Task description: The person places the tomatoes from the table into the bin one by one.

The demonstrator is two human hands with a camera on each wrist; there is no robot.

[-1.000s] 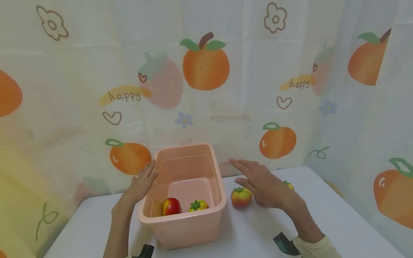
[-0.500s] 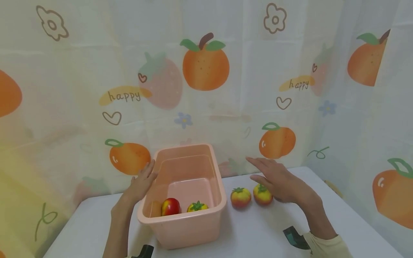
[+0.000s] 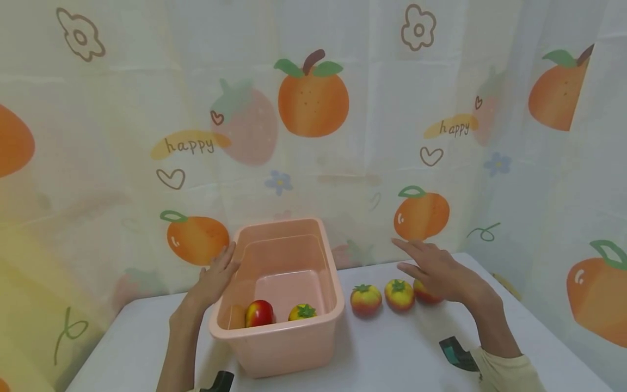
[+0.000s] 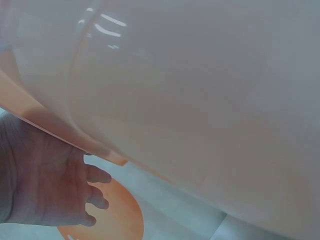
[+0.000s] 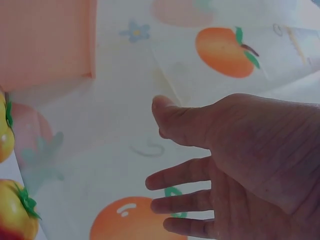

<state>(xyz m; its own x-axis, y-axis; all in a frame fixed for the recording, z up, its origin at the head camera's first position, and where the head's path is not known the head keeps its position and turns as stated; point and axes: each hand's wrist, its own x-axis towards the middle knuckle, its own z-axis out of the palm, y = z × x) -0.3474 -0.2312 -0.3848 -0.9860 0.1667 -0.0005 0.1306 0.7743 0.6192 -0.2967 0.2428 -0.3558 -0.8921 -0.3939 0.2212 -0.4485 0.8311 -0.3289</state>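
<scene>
A pink plastic bin (image 3: 284, 348) stands on the table. Inside lie a red-and-yellow fruit (image 3: 259, 313) and a yellow fruit with green leafy top (image 3: 302, 312). My left hand (image 3: 214, 280) lies against the bin's left side with fingers extended; in the left wrist view the palm is beside the bin wall (image 4: 190, 100). To the bin's right, a row holds a leafy-topped fruit (image 3: 366, 300), a second such fruit (image 3: 399, 295) and a red-yellow fruit (image 3: 425, 292), partly hidden by my right hand (image 3: 443, 272). That hand holds nothing, its fingers extended and spread in the right wrist view.
The white table (image 3: 392, 359) has its right edge beyond my right arm. A fruit-printed curtain (image 3: 313, 179) hangs close behind the bin and along the right side.
My right hand has moved to the right, away from the bin, uncovering the second and part of the third fruit in the row. My left hand stays at the bin.
</scene>
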